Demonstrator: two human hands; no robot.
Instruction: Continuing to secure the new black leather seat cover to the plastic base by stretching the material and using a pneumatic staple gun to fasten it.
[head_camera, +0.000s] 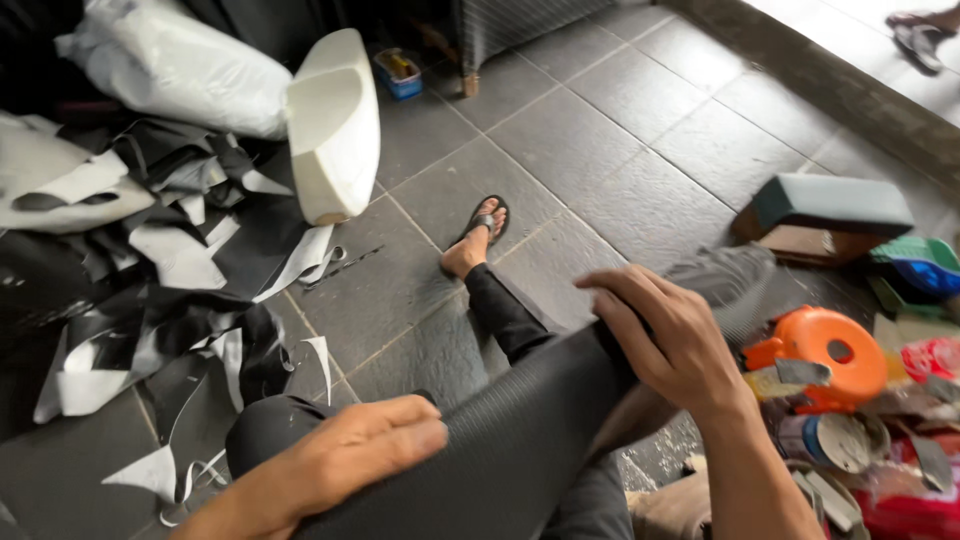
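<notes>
— Which way does the black covered piece (520, 440) run?

— Its long axis goes diagonally, from the lower left of the view up toward the right. It lies across the person's lap, and its ribbed black surface faces up.

— And the hands?

— The left hand (345, 460) lies flat on the lower left end, fingers together and stretched out, pressing on the cover. The right hand (665, 335) is at the upper right end, fingers curled over the edge and gripping the black material there. So the piece spans between the two hands, touching both.

— Any containers around?

— At the right there is a clutter of them: an orange round tool (825, 355) with a hole in its top, and just below it a small open tin (835, 440) that seems to hold something pale, though blur makes that hard to tell. A small blue tray (400, 72) sits far off on the grey tiled floor (620, 160), with yellowish items in it.

— What else?

— A pile of black and white scraps (150, 260) lies at the left, with a white foam block (335, 125) standing beside it. The person's sandalled foot (478, 235) rests on the tiles beyond the knee.
</notes>
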